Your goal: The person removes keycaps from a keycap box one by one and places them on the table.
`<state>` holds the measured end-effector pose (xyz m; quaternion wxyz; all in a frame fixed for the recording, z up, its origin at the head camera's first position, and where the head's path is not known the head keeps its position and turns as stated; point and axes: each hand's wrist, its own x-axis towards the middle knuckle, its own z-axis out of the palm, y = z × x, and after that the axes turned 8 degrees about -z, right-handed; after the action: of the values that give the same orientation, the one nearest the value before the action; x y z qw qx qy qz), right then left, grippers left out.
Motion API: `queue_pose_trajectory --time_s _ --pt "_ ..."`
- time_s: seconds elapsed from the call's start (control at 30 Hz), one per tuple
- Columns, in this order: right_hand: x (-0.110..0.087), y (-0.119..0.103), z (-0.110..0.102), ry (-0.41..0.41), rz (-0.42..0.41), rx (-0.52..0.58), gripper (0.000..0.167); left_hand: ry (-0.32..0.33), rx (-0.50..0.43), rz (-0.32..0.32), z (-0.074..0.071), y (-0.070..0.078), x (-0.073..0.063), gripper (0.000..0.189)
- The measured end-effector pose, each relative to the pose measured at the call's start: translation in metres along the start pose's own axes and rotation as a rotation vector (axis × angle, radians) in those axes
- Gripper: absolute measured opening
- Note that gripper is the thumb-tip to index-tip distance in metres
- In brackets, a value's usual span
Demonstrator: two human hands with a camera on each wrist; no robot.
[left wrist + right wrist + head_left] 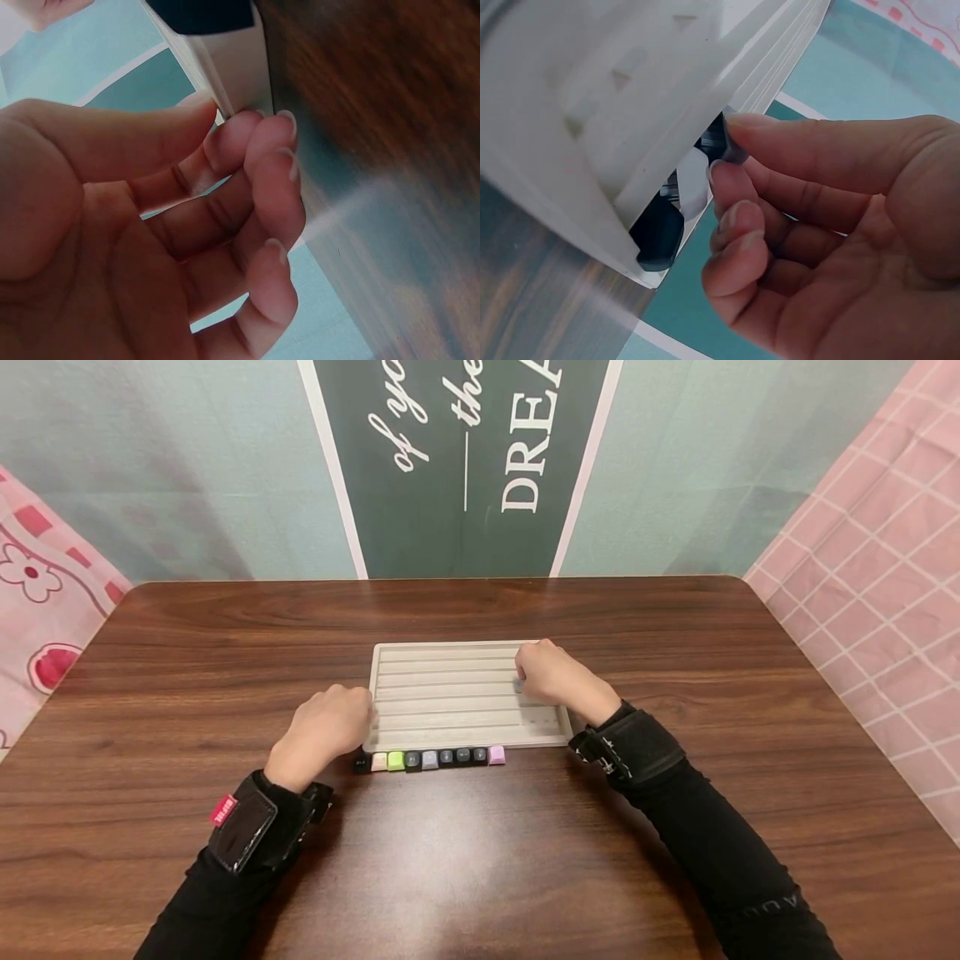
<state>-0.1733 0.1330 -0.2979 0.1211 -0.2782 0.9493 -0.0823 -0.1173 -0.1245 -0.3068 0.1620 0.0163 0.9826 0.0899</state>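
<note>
A light off-white ridged tray (450,693) lies on the table. My left hand (330,722) is at its left edge; in the left wrist view the thumb and curled fingertips of that hand (172,195) grip the tray's corner (232,67). Over the tray's upper right part is my right hand (558,675). In the right wrist view the thumb and forefinger of this hand (817,217) pinch a dark grey keycap (731,142) at a tray row. Beside it in the tray sit a pale grey keycap (693,184) and a black keycap (660,234).
Along the tray's near edge runs a row of several keycaps, among them a green keycap (396,762) and a pink keycap (497,756). The brown wooden table (435,860) ends at a printed cloth (247,468) behind; pink cloths hang at both sides.
</note>
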Motion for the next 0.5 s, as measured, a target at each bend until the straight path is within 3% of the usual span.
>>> queue_pose_trajectory --time_s 0.37,0.5 --pt "-0.0042 -0.0001 -0.0016 0.01 -0.013 0.018 0.028 -0.009 0.003 -0.005 0.0002 0.0008 0.0003 0.018" --pt "-0.0071 0.0008 -0.0016 0.039 -0.037 0.025 0.025 -0.007 0.003 -0.006 0.0001 0.0005 0.0 0.017"
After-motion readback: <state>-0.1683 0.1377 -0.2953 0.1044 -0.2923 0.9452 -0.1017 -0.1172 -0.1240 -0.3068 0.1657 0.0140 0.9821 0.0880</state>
